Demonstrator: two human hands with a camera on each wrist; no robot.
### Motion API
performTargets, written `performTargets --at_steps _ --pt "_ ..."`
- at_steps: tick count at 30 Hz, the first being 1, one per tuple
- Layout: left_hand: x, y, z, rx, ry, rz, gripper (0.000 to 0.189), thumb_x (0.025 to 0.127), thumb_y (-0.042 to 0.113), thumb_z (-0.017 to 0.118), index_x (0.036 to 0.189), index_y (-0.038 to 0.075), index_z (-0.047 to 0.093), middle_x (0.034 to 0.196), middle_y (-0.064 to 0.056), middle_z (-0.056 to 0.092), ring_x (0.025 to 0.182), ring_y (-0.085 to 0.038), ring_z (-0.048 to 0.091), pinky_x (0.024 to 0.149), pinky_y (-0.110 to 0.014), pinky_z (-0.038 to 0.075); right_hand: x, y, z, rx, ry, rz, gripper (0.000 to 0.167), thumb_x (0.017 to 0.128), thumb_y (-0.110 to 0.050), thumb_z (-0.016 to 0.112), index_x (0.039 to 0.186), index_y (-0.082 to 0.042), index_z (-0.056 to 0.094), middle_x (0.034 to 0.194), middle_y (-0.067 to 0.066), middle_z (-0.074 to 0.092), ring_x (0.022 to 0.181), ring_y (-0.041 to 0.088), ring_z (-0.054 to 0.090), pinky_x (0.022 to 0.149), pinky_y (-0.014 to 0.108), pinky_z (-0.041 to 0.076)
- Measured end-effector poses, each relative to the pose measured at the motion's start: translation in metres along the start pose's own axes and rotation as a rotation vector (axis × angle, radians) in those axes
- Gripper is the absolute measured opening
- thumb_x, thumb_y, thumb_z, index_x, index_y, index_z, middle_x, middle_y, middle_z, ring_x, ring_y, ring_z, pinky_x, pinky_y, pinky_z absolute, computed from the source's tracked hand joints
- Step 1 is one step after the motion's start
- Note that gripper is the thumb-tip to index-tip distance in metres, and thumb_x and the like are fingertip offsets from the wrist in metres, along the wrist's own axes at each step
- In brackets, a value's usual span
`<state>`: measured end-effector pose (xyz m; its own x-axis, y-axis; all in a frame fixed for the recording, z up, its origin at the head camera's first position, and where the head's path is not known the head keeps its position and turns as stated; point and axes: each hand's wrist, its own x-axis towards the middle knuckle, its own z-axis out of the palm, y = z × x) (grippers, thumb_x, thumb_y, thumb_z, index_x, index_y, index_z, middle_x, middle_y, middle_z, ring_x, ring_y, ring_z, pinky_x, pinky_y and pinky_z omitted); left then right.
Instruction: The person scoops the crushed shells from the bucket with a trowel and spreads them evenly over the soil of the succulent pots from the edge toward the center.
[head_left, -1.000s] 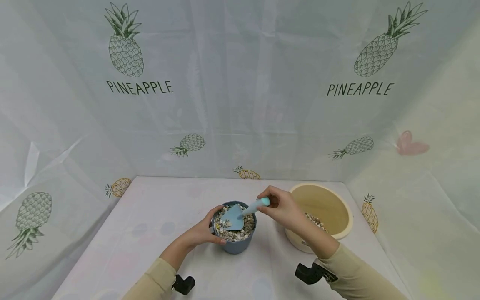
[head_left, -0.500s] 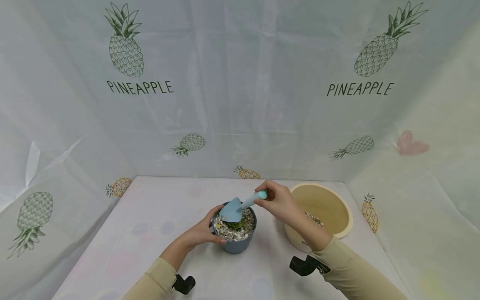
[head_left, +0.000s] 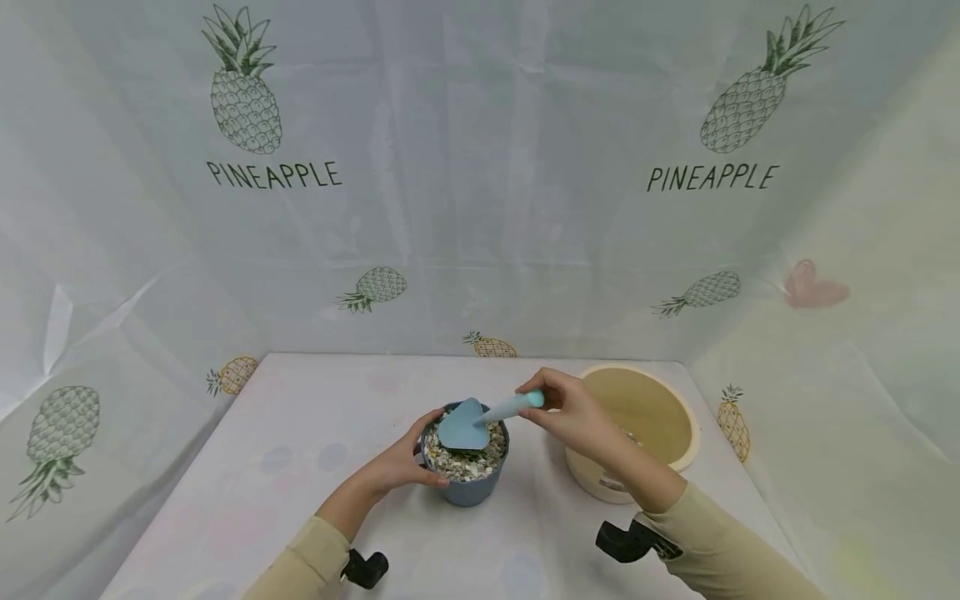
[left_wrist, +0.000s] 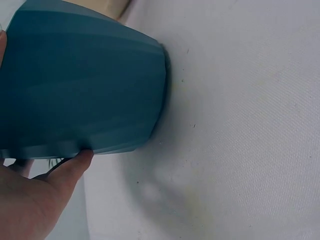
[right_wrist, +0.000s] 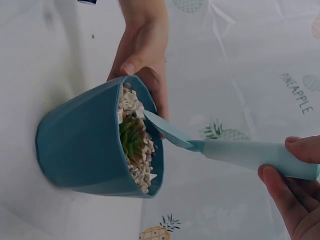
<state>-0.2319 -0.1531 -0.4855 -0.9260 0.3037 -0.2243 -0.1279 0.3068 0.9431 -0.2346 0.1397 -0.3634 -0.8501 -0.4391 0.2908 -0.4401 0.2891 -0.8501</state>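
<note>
A blue flower pot [head_left: 468, 492] stands on the table, filled with small pale stones [head_left: 468, 468]. Among the stones a green succulent [right_wrist: 132, 139] shows in the right wrist view. The left hand [head_left: 401, 462] grips the pot at its left side, thumb toward the front and fingers round the back. My right hand [head_left: 573, 412] pinches the handle end of a light blue hand trowel [head_left: 462, 426] between thumb and fingers. The trowel's blade is over the pot, its tip at the stones beside the succulent. In the head view the blade hides most of the plant.
A cream bucket [head_left: 686, 454] with some stones inside stands right of the pot, partly behind the right forearm. The white table [head_left: 330, 400] backs onto a hanging sheet [head_left: 465, 208] printed with pineapples.
The stones on the trowel's blade have gone, and the blade has tipped and shifted slightly over the pot. The left hand keeps its grip, and the head view has shifted a little.
</note>
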Motion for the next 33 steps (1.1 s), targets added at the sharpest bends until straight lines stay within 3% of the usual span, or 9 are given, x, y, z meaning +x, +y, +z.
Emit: performTargets --at_steps 6,12,16,19,24,33 --pt "0.005 0.0 0.005 0.011 0.003 0.01 0.113 0.065 0.008 0.091 0.155 0.029 0.026 0.16 -0.021 0.01 0.142 -0.051 0.007 0.102 -0.073 0.019 -0.019 -0.001 -0.021 -0.021 0.126 0.035 0.016 0.086 0.001 0.073 0.1 -0.004 0.065 0.103 0.012 0.063 0.088 0.022 0.064 0.073 0.027 0.054" --pt "0.007 0.006 0.004 0.052 -0.031 0.045 0.113 0.068 0.012 0.091 0.156 0.027 0.022 0.16 -0.021 0.01 0.138 -0.055 0.016 0.1 -0.073 0.023 -0.044 -0.002 -0.052 -0.084 0.253 0.001 0.02 0.086 0.004 0.071 0.104 0.0 0.065 0.104 0.014 0.065 0.086 0.015 0.064 0.073 0.023 0.054" --pt "0.011 0.028 -0.006 0.092 -0.049 0.131 0.111 0.073 0.012 0.088 0.157 0.023 0.017 0.159 -0.022 0.013 0.137 -0.054 0.022 0.101 -0.069 0.028 -0.06 0.001 -0.075 -0.135 0.33 -0.036 0.021 0.085 0.006 0.072 0.104 0.003 0.064 0.103 0.012 0.064 0.083 0.008 0.064 0.071 0.021 0.054" --pt "0.015 0.05 -0.005 0.14 0.012 0.186 0.106 0.074 0.012 0.086 0.156 0.021 0.02 0.158 -0.019 0.02 0.138 -0.048 0.026 0.102 -0.065 0.032 -0.071 0.004 -0.088 -0.132 0.368 -0.031 0.022 0.085 0.007 0.071 0.105 0.005 0.063 0.102 0.009 0.062 0.084 0.007 0.064 0.071 0.021 0.054" --pt "0.018 0.078 0.025 0.198 0.131 0.215 0.097 0.074 0.015 0.087 0.153 0.021 0.031 0.15 -0.012 0.038 0.134 -0.038 0.039 0.101 -0.059 0.038 -0.089 0.007 -0.107 -0.182 0.439 -0.005 0.024 0.084 0.007 0.072 0.107 0.005 0.062 0.1 -0.004 0.064 0.083 0.004 0.064 0.071 0.019 0.054" --pt "0.03 0.1 0.09 0.163 0.097 0.258 0.088 0.073 0.025 0.088 0.148 0.021 0.041 0.138 -0.009 0.051 0.122 -0.032 0.05 0.088 -0.048 0.049 -0.107 0.014 -0.124 -0.264 0.528 0.03 0.023 0.086 0.003 0.072 0.107 0.005 0.063 0.102 -0.013 0.066 0.087 -0.001 0.063 0.073 0.014 0.051"
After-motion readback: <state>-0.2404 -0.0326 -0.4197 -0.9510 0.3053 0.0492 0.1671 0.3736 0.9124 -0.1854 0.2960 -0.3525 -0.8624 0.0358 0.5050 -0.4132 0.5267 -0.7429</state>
